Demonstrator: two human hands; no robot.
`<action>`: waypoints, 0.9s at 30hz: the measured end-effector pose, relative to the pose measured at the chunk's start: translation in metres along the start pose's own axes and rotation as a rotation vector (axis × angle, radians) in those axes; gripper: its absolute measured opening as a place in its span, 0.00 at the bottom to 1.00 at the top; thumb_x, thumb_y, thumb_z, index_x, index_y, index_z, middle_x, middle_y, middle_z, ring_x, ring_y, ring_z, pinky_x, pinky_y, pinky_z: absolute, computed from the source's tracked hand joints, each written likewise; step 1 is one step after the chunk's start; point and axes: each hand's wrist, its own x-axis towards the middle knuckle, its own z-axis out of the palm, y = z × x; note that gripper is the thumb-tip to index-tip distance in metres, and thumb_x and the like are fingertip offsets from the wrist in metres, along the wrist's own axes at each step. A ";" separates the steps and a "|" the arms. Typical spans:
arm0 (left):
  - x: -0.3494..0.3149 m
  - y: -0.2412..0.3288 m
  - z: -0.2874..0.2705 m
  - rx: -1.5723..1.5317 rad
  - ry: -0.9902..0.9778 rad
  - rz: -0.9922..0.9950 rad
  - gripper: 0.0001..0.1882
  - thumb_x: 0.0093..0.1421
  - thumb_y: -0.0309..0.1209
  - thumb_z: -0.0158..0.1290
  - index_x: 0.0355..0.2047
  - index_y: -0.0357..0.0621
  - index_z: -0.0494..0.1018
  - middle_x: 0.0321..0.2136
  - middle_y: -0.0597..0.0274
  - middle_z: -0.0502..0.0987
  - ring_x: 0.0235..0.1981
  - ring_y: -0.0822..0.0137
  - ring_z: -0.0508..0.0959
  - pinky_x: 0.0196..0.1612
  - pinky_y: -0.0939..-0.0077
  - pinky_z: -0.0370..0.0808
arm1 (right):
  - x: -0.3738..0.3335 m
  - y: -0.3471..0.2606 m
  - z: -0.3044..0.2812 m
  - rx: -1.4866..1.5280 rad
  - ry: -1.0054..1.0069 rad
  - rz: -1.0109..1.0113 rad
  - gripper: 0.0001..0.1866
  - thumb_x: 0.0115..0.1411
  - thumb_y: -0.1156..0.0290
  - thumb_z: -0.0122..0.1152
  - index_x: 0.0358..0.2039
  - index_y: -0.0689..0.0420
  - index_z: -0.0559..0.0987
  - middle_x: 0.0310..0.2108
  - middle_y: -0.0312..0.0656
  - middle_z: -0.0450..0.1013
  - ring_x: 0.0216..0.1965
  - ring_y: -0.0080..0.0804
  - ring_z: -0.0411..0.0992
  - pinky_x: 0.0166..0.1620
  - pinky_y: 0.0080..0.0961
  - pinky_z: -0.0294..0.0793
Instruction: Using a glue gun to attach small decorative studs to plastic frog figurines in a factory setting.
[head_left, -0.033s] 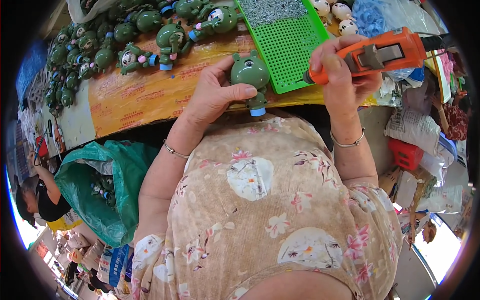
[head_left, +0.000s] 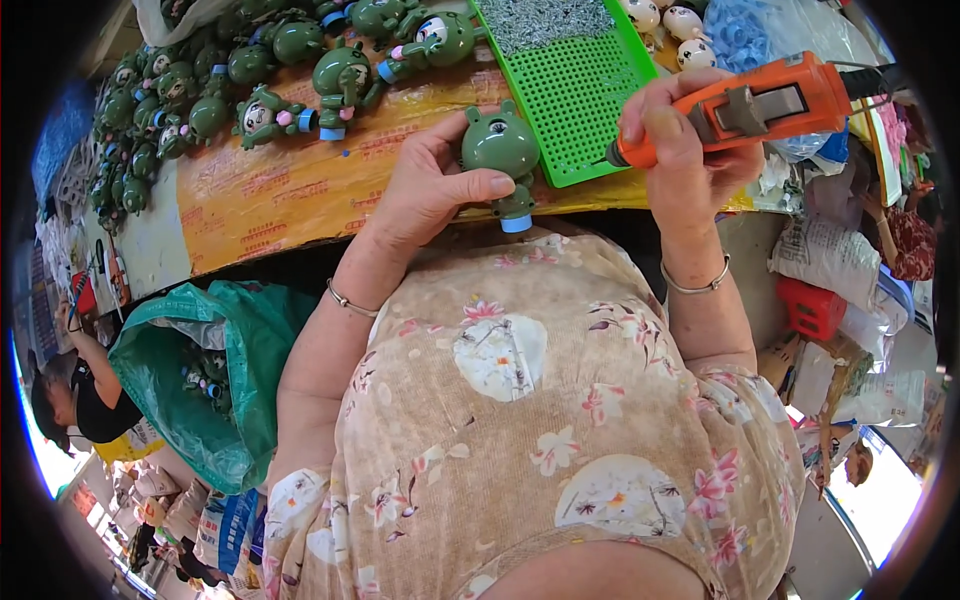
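Observation:
In my left hand (head_left: 430,178), with the thumb across its front, is a glossy dark green toy figure (head_left: 498,145). The figure has small ears and a light blue cap (head_left: 516,224) at its lower end, by the table's near edge. My right hand (head_left: 690,150) is wrapped round an orange electric screwdriver (head_left: 765,108). Its dark tip points left, over the near part of a bright green perforated tray (head_left: 592,95), apart from the figure. Small metal screws (head_left: 548,25) fill the tray's far end.
Several green toy figures (head_left: 342,78) lie along the table's far left. White round toy heads (head_left: 695,55) and blue plastic pieces (head_left: 745,35) are at the far right. An open green bag (head_left: 255,370) with figures inside stands left of me. A red crate (head_left: 812,308) is on the right.

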 end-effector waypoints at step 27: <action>0.001 -0.003 0.002 0.113 0.010 0.038 0.30 0.47 0.22 0.63 0.52 0.38 0.67 0.40 0.64 0.76 0.38 0.74 0.76 0.43 0.78 0.75 | 0.010 0.002 -0.009 0.053 0.002 0.006 0.10 0.52 0.82 0.52 0.37 0.64 0.68 0.21 0.40 0.66 0.20 0.29 0.66 0.27 0.28 0.68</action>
